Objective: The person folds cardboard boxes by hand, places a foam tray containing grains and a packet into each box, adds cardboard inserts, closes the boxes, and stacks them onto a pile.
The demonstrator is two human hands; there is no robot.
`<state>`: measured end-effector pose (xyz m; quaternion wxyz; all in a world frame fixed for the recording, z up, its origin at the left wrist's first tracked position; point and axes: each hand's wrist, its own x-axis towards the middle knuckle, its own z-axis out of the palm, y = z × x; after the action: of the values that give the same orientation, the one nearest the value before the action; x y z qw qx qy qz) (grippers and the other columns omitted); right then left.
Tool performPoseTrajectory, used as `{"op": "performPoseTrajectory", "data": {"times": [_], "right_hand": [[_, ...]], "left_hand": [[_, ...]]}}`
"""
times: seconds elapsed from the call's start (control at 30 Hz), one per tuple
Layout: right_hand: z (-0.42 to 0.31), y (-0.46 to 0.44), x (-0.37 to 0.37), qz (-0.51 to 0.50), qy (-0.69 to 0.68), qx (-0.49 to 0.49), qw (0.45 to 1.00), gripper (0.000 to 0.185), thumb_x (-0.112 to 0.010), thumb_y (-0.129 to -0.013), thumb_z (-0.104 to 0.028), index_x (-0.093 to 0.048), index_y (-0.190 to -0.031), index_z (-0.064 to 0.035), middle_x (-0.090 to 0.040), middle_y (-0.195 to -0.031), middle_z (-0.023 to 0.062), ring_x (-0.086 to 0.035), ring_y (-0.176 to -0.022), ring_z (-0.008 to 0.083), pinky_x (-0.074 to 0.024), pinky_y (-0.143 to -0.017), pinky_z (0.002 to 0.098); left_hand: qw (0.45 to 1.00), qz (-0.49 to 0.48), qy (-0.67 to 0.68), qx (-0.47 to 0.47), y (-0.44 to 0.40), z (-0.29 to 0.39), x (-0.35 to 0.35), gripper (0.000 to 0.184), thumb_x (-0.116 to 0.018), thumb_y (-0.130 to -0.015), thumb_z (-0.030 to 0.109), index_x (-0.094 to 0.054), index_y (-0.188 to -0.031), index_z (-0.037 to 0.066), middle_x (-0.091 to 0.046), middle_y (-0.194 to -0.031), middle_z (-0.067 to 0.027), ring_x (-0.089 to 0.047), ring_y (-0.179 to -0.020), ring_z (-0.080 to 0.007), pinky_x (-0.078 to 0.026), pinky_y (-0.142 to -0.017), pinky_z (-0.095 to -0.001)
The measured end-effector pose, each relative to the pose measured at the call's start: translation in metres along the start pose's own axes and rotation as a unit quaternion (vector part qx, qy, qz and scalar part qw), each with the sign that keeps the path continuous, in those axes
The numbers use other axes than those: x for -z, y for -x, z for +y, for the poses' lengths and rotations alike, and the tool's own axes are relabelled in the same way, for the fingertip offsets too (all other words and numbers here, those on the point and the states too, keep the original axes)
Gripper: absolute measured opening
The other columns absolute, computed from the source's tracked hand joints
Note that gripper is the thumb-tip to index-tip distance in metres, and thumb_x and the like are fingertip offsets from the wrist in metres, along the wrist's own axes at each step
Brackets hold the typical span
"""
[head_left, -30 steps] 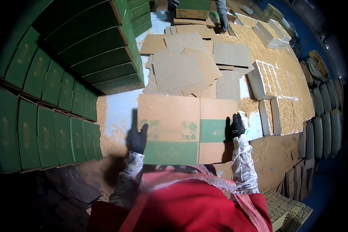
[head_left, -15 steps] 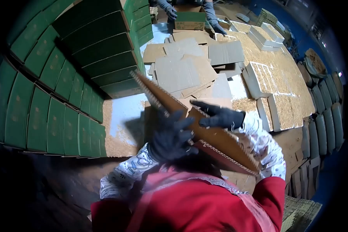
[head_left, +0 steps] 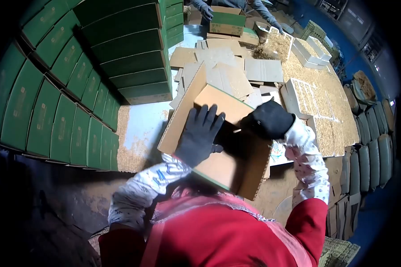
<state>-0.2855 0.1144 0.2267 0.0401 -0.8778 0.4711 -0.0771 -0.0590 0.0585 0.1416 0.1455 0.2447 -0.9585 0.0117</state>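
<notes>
An open cardboard box (head_left: 218, 172), brown inside with green edges, is tilted in front of my body. My left hand (head_left: 198, 135), in a dark glove, lies with fingers spread against the inner side of its left part. My right hand (head_left: 267, 121), also in a dark glove, is closed at the box's far right corner. Its fingers are bent around the cardboard there, partly hidden. A small pale spot shows by the right fingertips; I cannot make out what it is. The inside of the box near this hand is in dark shadow.
Green boxes (head_left: 67, 133) stand stacked at the left. Flat cardboard sheets (head_left: 229, 78) lie beyond my hands. White trays (head_left: 294, 100) filled with yellowish grainy material stand at the right. A co-worker's gloved hand (head_left: 206, 12) is beside a green box (head_left: 227, 21) at the back.
The folded cardboard has opened out into a box and turned. My left hand has spread onto its inner side, and my right hand has moved to its far right corner and closed.
</notes>
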Motion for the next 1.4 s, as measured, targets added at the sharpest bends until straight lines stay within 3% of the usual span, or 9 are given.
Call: {"op": "performPoseTrajectory", "data": {"times": [0.3,0.37,0.43,0.47,0.67,0.8,0.93,1.03,1.4], "right_hand": [[0.008,-0.072,-0.102,0.408,-0.018,-0.069,0.910,0.037,-0.056,-0.080,-0.018,-0.048,-0.111,-0.0003,-0.055,-0.102,0.0153,-0.053,-0.089,0.0288,-0.0434,-0.078,0.0366],[0.022,-0.058,-0.111,0.497,-0.008,-0.124,0.859,0.038,-0.051,-0.085,-0.019,-0.043,-0.117,-0.0001,-0.056,-0.099,0.0099,-0.056,-0.079,0.0205,-0.0476,-0.072,0.0313],[0.026,-0.052,-0.124,0.554,-0.092,-0.207,0.801,0.041,-0.051,-0.085,-0.019,-0.040,-0.120,-0.0004,-0.055,-0.102,0.0111,-0.055,-0.083,0.0215,-0.0471,-0.074,0.0320],[0.023,-0.048,-0.135,0.567,-0.161,-0.247,0.769,0.043,-0.051,-0.085,-0.019,-0.038,-0.122,-0.0006,-0.055,-0.103,0.0117,-0.055,-0.085,0.0220,-0.0469,-0.075,0.0323],[-0.051,-0.012,-0.214,0.478,-0.555,-0.310,0.606,0.055,-0.050,-0.084,-0.020,-0.027,-0.131,-0.0016,-0.052,-0.112,0.0152,-0.054,-0.098,0.0249,-0.0456,-0.081,0.0343],[-0.073,-0.011,-0.052,0.260,-0.627,-0.202,0.706,0.057,-0.048,-0.084,-0.012,-0.023,-0.134,-0.0014,-0.051,-0.115,0.0173,-0.059,-0.086,0.0218,-0.0487,-0.070,0.0294],[-0.044,-0.004,-0.019,-0.154,-0.200,-0.140,0.957,0.055,-0.052,-0.074,-0.010,-0.040,-0.127,-0.0173,-0.060,-0.076,0.0193,-0.058,-0.068,0.0353,-0.0481,-0.062,0.0369],[-0.042,0.011,-0.034,-0.290,-0.232,-0.125,0.920,0.050,-0.056,-0.069,-0.025,-0.048,-0.117,-0.0177,-0.061,-0.078,0.0167,-0.059,-0.074,0.0347,-0.0468,-0.065,0.0419],[0.170,0.034,-0.175,0.230,-0.230,-0.422,0.846,0.042,-0.053,-0.078,-0.016,-0.045,-0.119,-0.0097,-0.059,-0.098,0.0172,-0.057,-0.092,0.0299,-0.0465,-0.077,0.0387]], "left_hand": [[0.928,-0.149,0.263,0.219,0.024,-0.066,0.033,0.055,-0.061,-0.073,0.033,-0.047,-0.116,0.002,-0.052,-0.105,-0.0141,-0.051,-0.093,-0.0273,-0.042,-0.075,-0.0400],[0.995,0.102,-0.011,-0.005,0.035,-0.018,0.013,0.061,-0.047,-0.078,0.050,-0.042,-0.126,0.012,-0.041,-0.129,-0.0115,-0.042,-0.115,-0.0268,-0.037,-0.087,-0.0443],[0.873,0.145,0.465,-0.014,0.028,0.015,-0.016,0.069,-0.049,-0.076,0.053,-0.033,-0.132,0.016,-0.032,-0.135,-0.0136,-0.029,-0.125,-0.0291,-0.017,-0.101,-0.0513],[0.987,0.046,0.140,-0.069,0.030,0.007,0.008,0.070,-0.050,-0.078,0.049,-0.027,-0.135,0.017,-0.028,-0.137,-0.0162,-0.027,-0.126,-0.0304,-0.011,-0.103,-0.0520],[0.955,0.089,0.225,0.174,0.059,-0.126,0.015,0.062,-0.050,-0.083,0.041,-0.029,-0.134,0.014,-0.034,-0.134,-0.0142,-0.034,-0.122,-0.0279,-0.020,-0.101,-0.0493],[0.461,0.141,0.876,-0.027,0.078,-0.078,-0.115,0.048,-0.047,-0.089,0.022,-0.035,-0.128,-0.002,-0.044,-0.127,-0.0096,-0.044,-0.113,-0.0167,-0.035,-0.096,-0.0291],[0.633,-0.277,0.722,0.039,0.072,0.015,-0.038,0.022,-0.053,-0.085,0.011,-0.059,-0.101,-0.003,-0.062,-0.098,-0.0113,-0.055,-0.096,-0.0162,-0.043,-0.085,-0.0291],[0.796,0.035,0.601,0.069,0.043,-0.018,0.019,0.038,-0.054,-0.083,0.010,-0.046,-0.117,-0.003,-0.050,-0.116,-0.0160,-0.053,-0.101,-0.0223,-0.043,-0.087,-0.0316],[0.950,-0.077,0.259,0.156,-0.007,-0.057,-0.045,0.042,-0.035,-0.091,0.021,-0.034,-0.130,0.005,-0.039,-0.131,-0.0146,-0.037,-0.120,-0.0268,-0.026,-0.102,-0.0367]]}}
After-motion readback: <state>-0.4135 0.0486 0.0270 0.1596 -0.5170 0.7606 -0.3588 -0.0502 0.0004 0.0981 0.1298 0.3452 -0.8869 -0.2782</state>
